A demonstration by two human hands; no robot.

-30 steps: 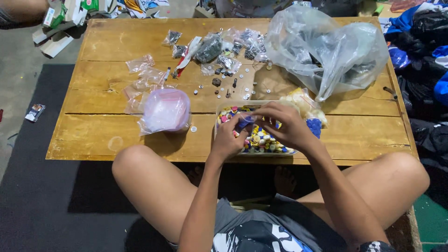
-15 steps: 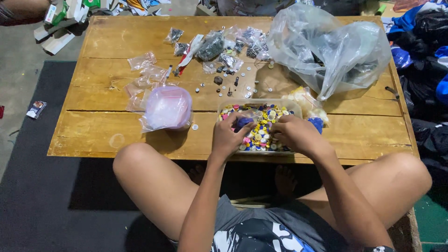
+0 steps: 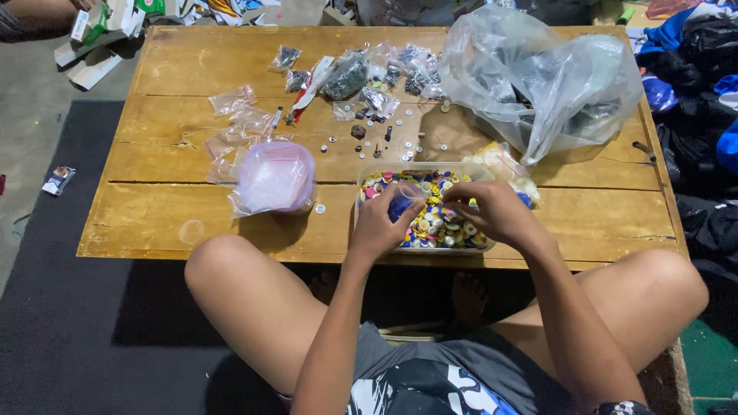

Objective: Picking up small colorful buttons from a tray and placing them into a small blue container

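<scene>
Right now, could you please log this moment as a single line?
left hand: on tray, open | right hand: fingers over coloured pieces | clear tray: near table edge | pink bag: left of tray

Worn, scuffed wooden plank table [image 3: 192, 223], clear plastic tray [image 3: 419, 247] filled with glossy plastic and metal caps [image 3: 434, 223], crinkled translucent plastic bag [image 3: 538, 84], shiny pink-tinted plastic pouch [image 3: 273, 178], matt dark mat [image 3: 61, 307] laid beneath

pink-tinted bag [image 3: 274, 178] on wooden table [image 3: 192, 223]; big clear bag [image 3: 538, 84] far right; small packets [image 3: 231, 123] scattered.
</scene>
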